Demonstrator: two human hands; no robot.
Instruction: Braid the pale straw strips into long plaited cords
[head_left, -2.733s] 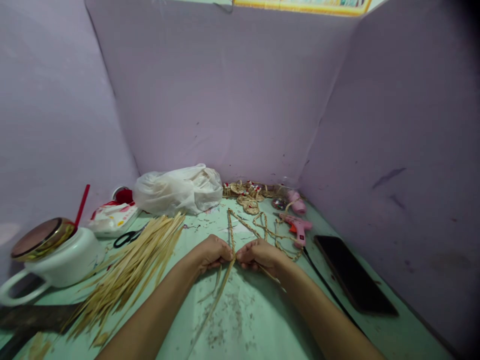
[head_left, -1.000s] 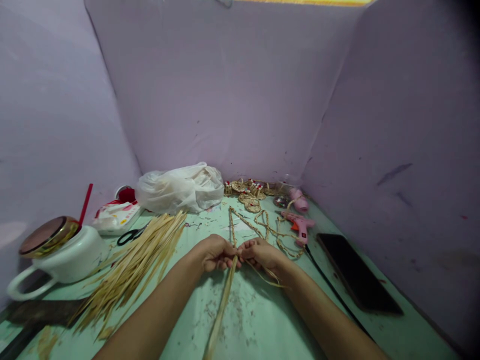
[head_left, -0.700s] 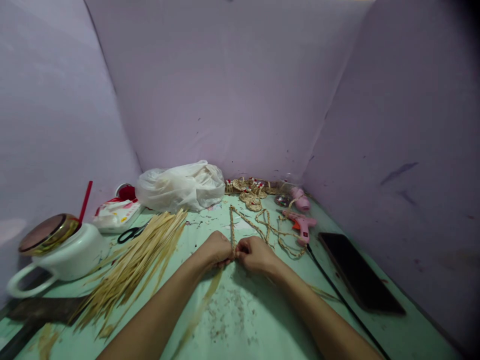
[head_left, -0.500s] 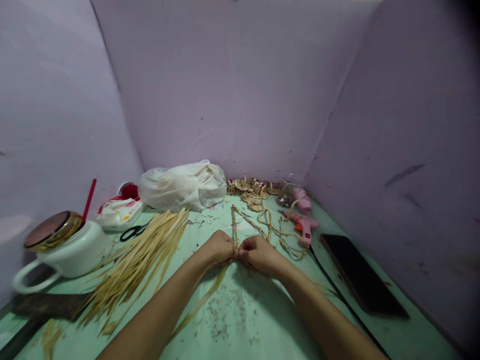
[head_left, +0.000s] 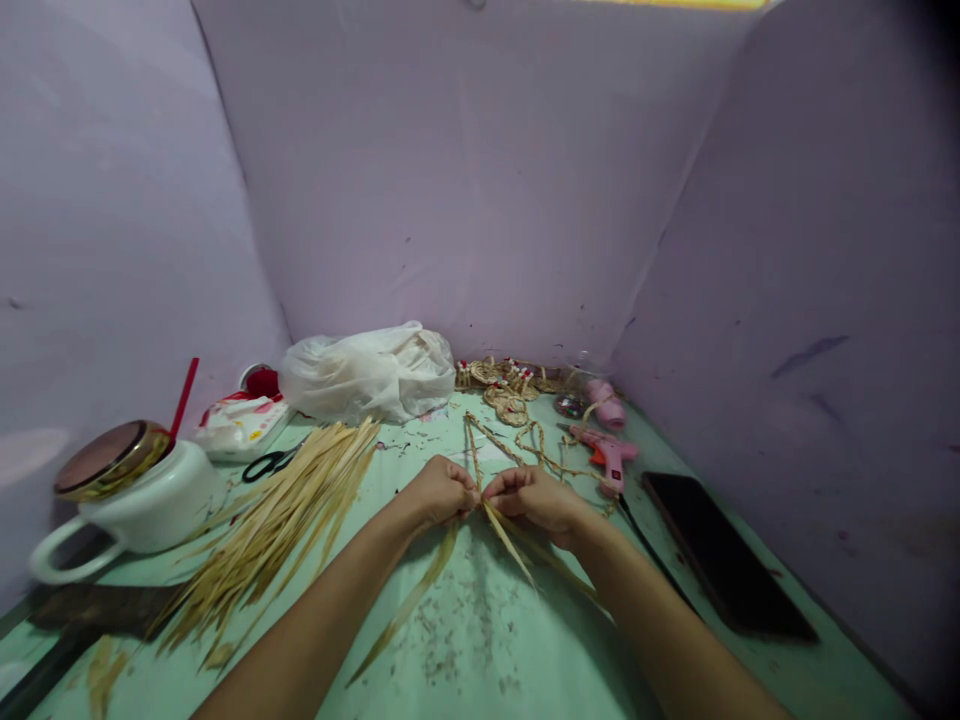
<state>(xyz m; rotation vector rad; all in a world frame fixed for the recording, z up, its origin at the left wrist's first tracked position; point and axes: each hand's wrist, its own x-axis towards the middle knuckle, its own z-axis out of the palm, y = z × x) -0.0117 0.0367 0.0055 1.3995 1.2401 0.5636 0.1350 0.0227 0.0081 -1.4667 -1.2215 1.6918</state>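
Observation:
A thin braided straw cord (head_left: pixel 475 450) runs from the back of the green table toward me, and its near end sits between my hands. My left hand (head_left: pixel 444 490) is closed, pinching the cord's end, with a flat straw strip (head_left: pixel 405 610) trailing from beneath it. Fingertips of my right hand (head_left: pixel 536 500) pinch the strips at the same spot. From there, loose strands (head_left: pixel 508 540) fan out toward me and under my right forearm. More of the cord lies looped behind my right hand. The exact crossing of strands is hidden by my fingers.
At left lie a bundle of straw strips (head_left: pixel 300 530), scissors (head_left: pixel 262 466), a white mug (head_left: pixel 157 500) and a dark blade (head_left: pixel 97 610). Behind are a plastic bag (head_left: pixel 367 375) and woven straw pieces (head_left: pixel 506 400). At right are a pink glue gun (head_left: pixel 611 455) and a phone (head_left: pixel 724 555).
My hands drew together, turned knuckles-up, and now have eased so the fingertips show. The loose strands shifted from one hanging bunch to separate strips spread left, middle and right. The view shifted slightly.

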